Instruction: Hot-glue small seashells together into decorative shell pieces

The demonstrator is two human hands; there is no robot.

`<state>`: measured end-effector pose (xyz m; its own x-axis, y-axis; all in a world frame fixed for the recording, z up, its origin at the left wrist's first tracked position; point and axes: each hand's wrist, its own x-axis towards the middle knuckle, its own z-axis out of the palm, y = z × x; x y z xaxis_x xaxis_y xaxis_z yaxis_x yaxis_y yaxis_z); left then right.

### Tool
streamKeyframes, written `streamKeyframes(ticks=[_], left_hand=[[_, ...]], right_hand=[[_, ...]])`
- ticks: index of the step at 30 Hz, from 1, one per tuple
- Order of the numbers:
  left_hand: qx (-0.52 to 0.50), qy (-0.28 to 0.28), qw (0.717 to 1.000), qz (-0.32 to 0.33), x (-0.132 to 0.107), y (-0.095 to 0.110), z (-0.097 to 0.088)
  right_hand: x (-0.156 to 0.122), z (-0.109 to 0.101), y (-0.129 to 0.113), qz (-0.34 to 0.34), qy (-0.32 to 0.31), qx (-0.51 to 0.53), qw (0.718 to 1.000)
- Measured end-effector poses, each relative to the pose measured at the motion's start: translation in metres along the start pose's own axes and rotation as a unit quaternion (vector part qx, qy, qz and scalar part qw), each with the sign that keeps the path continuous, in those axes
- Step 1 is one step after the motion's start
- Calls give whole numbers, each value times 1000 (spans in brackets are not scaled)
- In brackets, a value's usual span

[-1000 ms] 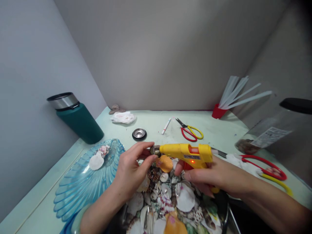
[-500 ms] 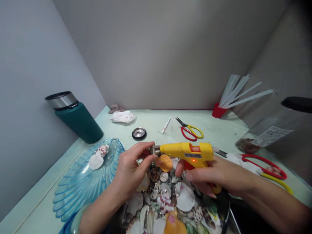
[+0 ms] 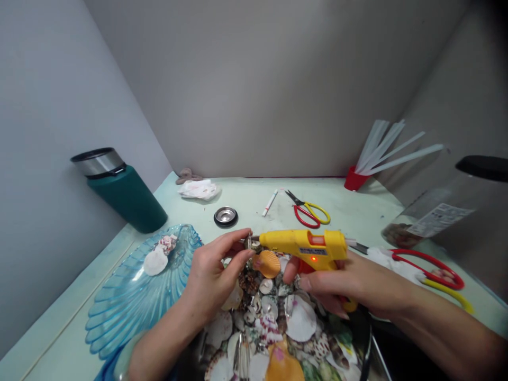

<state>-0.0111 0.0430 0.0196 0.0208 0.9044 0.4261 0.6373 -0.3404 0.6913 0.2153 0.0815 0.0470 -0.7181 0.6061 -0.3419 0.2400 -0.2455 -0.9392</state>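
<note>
My right hand (image 3: 329, 286) is wrapped round the handle of a yellow glue gun (image 3: 286, 241), whose small light glows orange-red. Its nozzle points left and meets a small pale piece (image 3: 249, 242) pinched between the thumb and forefinger of my left hand (image 3: 218, 264). That piece is too small to name for certain; it may be a shell. Below both hands lies a dense spread of seashells (image 3: 270, 323), among them an orange scallop shell (image 3: 270, 263) and a white shell (image 3: 300, 317).
A blue shell-shaped glass dish (image 3: 115, 301) with a few shells stands left, near a green bottle (image 3: 127, 198). Behind are a bottle lid (image 3: 226, 216), a marker (image 3: 270, 203) and scissors (image 3: 311, 211). At right are glue sticks (image 3: 381, 145), a clear jar (image 3: 436, 217) and red-yellow-handled scissors (image 3: 444, 286).
Almost nothing differs. The view has shifted very slightly, and both hands hold the same pose, with the nozzle still at the small piece.
</note>
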Motion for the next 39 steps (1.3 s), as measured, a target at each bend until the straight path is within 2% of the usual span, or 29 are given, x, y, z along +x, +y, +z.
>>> streamKeyframes(ticks=[10, 14, 16, 20, 22, 24, 29, 36, 39], left_hand=[[11, -2, 1000, 4, 1, 3, 0], [51, 10, 999, -13, 2, 2, -2], [63, 17, 997, -44, 3, 1, -2], [48, 16, 996, -80, 5, 0, -3], [30, 10, 996, -79, 5, 0, -3], [5, -1, 997, -79, 5, -1, -2], [-67, -22, 993, -98, 4, -1, -2], [-95, -38, 991, -87, 2, 7, 0], [-106, -57, 990, -74, -1, 11, 0]], right_hand=[[0, -1, 1, 20, 5, -27, 999], [-6, -7, -5, -12, 11, -134, 991], [-13, -9, -8, -45, 21, -243, 969], [-23, -1, -7, -47, 36, -461, 885], [-24, 7, -3, -31, 42, -528, 848], [-22, 13, 0, -29, 52, -557, 828], [-18, 15, 0, -56, 31, -541, 838], [-25, 6, -5, -94, -14, -518, 850], [-26, 4, -8, -116, 21, -498, 859]])
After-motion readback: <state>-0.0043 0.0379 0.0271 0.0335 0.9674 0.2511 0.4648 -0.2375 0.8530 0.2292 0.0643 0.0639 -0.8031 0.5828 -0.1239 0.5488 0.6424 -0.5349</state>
